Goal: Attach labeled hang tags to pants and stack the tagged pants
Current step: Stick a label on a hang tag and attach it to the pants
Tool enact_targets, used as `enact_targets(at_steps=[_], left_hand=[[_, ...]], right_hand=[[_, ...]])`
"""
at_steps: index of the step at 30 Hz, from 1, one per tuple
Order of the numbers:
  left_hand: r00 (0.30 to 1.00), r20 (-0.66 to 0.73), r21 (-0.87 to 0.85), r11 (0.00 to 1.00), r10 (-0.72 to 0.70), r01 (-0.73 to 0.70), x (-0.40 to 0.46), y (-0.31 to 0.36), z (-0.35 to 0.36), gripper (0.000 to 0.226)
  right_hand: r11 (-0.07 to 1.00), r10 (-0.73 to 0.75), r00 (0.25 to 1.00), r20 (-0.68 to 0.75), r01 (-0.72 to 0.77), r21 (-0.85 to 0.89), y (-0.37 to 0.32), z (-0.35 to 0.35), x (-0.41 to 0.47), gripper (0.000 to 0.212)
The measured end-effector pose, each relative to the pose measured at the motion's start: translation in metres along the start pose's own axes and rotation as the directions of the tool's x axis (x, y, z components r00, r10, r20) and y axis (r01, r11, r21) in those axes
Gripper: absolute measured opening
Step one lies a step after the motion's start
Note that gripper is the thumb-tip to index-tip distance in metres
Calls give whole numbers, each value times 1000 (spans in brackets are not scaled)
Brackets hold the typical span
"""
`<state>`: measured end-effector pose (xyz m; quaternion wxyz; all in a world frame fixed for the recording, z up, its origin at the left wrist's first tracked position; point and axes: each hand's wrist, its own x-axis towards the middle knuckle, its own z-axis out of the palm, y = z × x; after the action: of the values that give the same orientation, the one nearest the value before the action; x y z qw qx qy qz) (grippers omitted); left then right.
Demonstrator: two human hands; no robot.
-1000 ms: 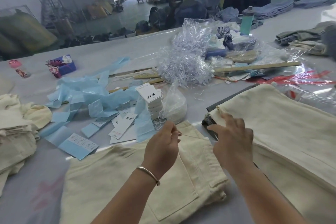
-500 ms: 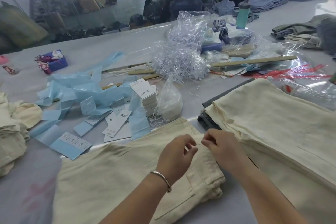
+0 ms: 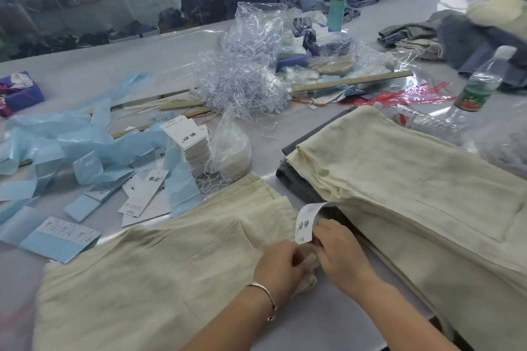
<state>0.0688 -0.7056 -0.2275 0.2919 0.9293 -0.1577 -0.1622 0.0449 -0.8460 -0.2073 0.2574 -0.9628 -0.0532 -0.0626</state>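
Two hands meet at the waistband corner of a cream pair of pants (image 3: 159, 273) spread flat on the desk (image 3: 94, 65). The left hand (image 3: 281, 263), a thin bracelet (image 3: 263, 292) on its wrist, has its fingers curled in at the edge of the fabric; what exactly they pinch is hidden between the two hands. The right hand (image 3: 340, 251) lies just beside it, fingers curled, touching the lower end of a white hang tag (image 3: 306, 222). That tag stands up and curls over just above both hands, dark printed characters facing the camera. To the right, touching the right forearm's side, sits a stack of folded cream pants (image 3: 399, 179) on top of a dark grey garment (image 3: 296, 182). Further back on the left, a pile of white hang tags (image 3: 189, 139) stands among loose blue plastic sleeves (image 3: 85, 145), with a small clear bag of white string (image 3: 231, 151) just beside it. Behind these lies a heap of clear plastic fasteners (image 3: 242, 85), a wooden ruler (image 3: 350, 81) and a plastic bottle (image 3: 479, 85).
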Motion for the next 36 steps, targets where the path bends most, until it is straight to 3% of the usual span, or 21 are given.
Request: enact_targets(at_steps=[2, 5, 10, 12, 17, 23, 27, 30, 33, 36], left_hand=[[998, 31, -277, 959, -52, 58, -1, 2, -8, 31], [968, 186, -667, 702, -166, 249, -1, 4, -21, 22], [901, 370, -875, 242, -227, 420, -3, -5, -34, 19], [884, 410, -885, 136, -225, 445, -3, -10, -36, 21], [871, 443, -849, 212, -213, 483, -3, -18, -32, 21], [847, 492, -838, 153, -199, 523, 3, -30, -31, 9], [850, 490, -840, 155, -193, 520, 3, -31, -27, 5], [847, 487, -820, 225, -212, 527, 3, -26, -26, 12], [872, 379, -813, 337, -311, 474, 5, -21, -29, 22], [889, 139, -852, 404, -437, 332, 6, -24, -33, 23]], right_hand=[[996, 30, 998, -60, -24, 88, -4, 1, -5, 4], [983, 82, 979, -189, -48, 178, -14, 6, -8, 22], [995, 45, 942, -333, -11, 104, -26, 21, -8, 18], [999, 22, 919, -393, -2, 51, -27, 29, -10, 10], [999, 50, 879, -473, -54, 5, -23, 41, -16, 11], [927, 293, 895, -336, -179, 331, -18, 46, -11, 27], [890, 300, 914, -275, -165, 424, -15, 48, -10, 21], [908, 265, 923, -280, -141, 394, -15, 48, -9, 19], [956, 183, 884, -429, -58, 288, -15, 44, -13, 14], [970, 120, 807, -578, 27, 240, -17, 30, -12, 6]])
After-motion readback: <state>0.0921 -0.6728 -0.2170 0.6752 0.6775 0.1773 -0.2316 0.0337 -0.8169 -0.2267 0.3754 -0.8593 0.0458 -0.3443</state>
